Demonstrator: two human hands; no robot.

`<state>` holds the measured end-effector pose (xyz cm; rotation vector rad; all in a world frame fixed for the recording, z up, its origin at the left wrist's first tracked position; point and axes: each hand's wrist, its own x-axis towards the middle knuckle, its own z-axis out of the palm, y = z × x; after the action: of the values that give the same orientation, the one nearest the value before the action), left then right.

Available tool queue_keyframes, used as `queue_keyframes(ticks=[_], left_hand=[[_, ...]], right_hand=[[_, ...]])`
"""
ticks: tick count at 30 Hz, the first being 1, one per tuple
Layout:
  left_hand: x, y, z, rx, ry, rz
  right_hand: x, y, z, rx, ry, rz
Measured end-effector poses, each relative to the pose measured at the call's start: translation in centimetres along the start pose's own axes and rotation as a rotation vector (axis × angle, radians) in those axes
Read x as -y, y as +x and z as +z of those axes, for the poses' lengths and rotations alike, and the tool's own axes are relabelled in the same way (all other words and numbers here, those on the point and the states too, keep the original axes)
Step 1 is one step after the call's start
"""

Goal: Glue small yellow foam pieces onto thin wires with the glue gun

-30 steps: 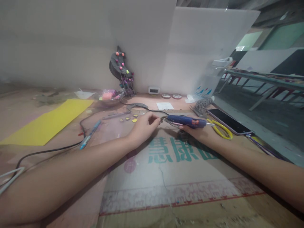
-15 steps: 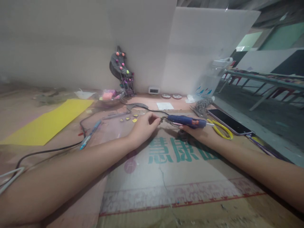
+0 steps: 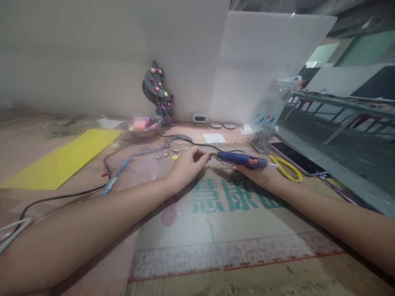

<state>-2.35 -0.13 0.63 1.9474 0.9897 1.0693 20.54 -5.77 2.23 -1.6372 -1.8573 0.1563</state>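
My right hand [image 3: 253,170] is wrapped round a blue glue gun [image 3: 240,159], which lies nearly level with its nozzle pointing left. A glue stick [image 3: 273,165] pokes out of its back end. My left hand [image 3: 191,162] is closed in a pinch at the nozzle tip. Between thumb and forefinger is a small dark piece, too small to name. Several little yellow pieces [image 3: 175,156] lie on the board just left of my left hand. A black cord [image 3: 197,144] runs behind both hands.
At the right are yellow-handled scissors [image 3: 288,170], a phone [image 3: 299,158], grey yarn [image 3: 262,137] and a water bottle [image 3: 271,105]. Yellow paper [image 3: 68,160] and a blue pen [image 3: 117,174] lie left. A grey moon ornament [image 3: 154,86] stands behind, near a small digital display [image 3: 200,118].
The glue gun has tilted and dropped very slightly, its nozzle still by my left fingertips. My left hand has hardly moved.
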Motion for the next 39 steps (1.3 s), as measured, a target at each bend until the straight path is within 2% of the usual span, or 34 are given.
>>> queue_keyframes(ticks=[7, 13, 18, 26, 35, 39], left_hand=[[-0.1, 0.0, 0.0, -0.011, -0.007, -0.033], [-0.3, 0.0, 0.1, -0.005, -0.03, -0.035], [-0.1, 0.1, 0.4, 0.013, -0.039, -0.034], [-0.5, 0.0, 0.6, 0.038, -0.012, -0.042], [-0.5, -0.2, 0.6, 0.057, 0.019, -0.034], [-0.5, -0.3, 0.6, 0.077, -0.011, -0.06]], right_hand=[[0.6, 0.0, -0.3, 0.004, 0.033, 0.022], [0.2, 0.6, -0.3, -0.078, 0.129, 0.0], [-0.4, 0.8, -0.3, -0.119, 0.131, 0.083], [0.6, 0.9, -0.6, -0.156, 0.333, 0.053], [-0.8, 1.4, 0.0, -0.173, 0.529, 0.021], [-1.4, 1.8, 0.2, -0.207, 0.497, 0.059]])
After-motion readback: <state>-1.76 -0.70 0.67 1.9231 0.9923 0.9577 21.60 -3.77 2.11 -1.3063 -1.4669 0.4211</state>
